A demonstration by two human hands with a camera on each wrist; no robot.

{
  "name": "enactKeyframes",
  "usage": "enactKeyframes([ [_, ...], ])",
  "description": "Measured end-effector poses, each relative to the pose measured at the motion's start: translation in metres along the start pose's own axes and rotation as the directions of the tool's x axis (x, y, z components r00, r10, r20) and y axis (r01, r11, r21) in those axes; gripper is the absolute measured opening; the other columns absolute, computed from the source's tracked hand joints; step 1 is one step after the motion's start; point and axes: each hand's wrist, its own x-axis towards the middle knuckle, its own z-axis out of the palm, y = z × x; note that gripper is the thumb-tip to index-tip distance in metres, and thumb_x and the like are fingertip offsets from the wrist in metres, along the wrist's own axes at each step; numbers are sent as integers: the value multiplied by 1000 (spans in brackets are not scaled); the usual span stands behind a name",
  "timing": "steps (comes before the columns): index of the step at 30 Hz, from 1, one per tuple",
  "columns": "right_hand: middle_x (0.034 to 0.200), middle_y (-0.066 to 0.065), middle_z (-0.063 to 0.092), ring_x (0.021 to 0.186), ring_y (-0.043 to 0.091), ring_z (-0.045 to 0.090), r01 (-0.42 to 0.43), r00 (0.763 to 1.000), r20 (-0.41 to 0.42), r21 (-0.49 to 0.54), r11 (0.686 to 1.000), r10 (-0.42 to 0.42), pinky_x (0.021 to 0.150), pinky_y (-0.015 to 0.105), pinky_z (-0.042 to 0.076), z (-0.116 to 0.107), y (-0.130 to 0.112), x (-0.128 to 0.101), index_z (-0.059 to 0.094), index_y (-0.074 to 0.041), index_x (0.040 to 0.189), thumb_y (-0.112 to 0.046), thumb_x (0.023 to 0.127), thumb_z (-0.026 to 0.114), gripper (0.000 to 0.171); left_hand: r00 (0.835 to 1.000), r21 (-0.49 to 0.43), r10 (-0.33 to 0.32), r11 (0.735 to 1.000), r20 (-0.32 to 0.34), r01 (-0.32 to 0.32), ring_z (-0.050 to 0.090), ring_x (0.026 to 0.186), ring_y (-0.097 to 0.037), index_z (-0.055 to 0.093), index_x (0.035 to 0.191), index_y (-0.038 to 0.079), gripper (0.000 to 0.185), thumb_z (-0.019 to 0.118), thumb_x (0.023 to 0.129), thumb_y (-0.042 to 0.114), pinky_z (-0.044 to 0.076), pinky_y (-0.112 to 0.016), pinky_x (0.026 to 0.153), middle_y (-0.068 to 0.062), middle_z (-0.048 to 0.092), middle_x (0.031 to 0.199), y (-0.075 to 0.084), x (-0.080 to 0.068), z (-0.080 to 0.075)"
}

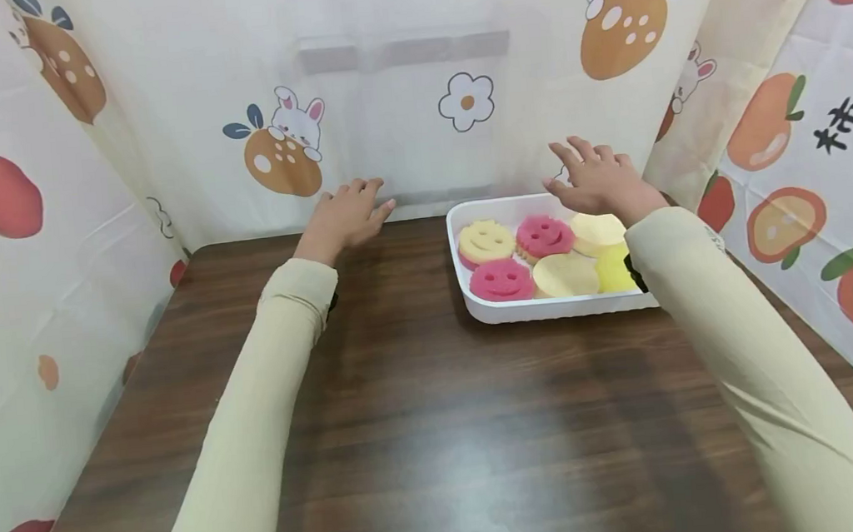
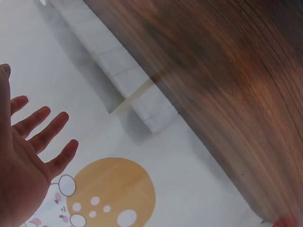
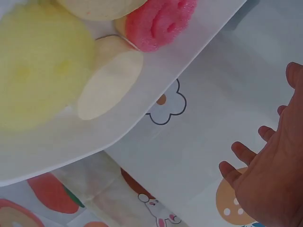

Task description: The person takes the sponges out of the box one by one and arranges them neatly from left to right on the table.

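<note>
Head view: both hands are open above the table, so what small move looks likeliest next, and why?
Probably the right hand lowers to pick a sponge from the white tray. It hovers open over the tray's far edge, holding nothing, with the pink smiley sponge just below it. The left hand is open too, apart from the tray.

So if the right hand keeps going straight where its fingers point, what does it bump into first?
Probably the cloth backdrop behind the table. The right hand hovers open over the far edge of the white tray, fingers aimed at that cloth, and nothing shows between them, though depth is hard to judge.
</note>
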Motion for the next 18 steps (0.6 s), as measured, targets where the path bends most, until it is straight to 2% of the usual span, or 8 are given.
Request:
enactKeyframes([
  [6,166,22,-5,145,57,10,2,1000,5,8,1000,-2,113,73,9,2,9,-4,-2,-18,161,-58,102,23,75,1000,2,5,1000,14,-5,32,147,-36,23,158,16,64,28,105,52,27,-62,116,-15,32,161,3,1,4],
  [12,166,23,-2,144,59,10,-28,1000,2,76,997,28,114,73,8,5,16,-3,0,-18,161,-57,102,26,75,1000,21,27,999,-9,-27,33,147,-36,27,156,16,62,29,105,51,29,-61,115,-12,33,160,6,-1,6],
  [18,165,25,1,142,60,11,-39,999,-2,80,996,39,113,74,8,10,26,-4,2,-16,161,-58,101,25,76,998,30,56,998,-27,-55,34,146,-35,29,156,17,60,30,106,51,30,-60,115,-11,35,160,9,-2,7],
])
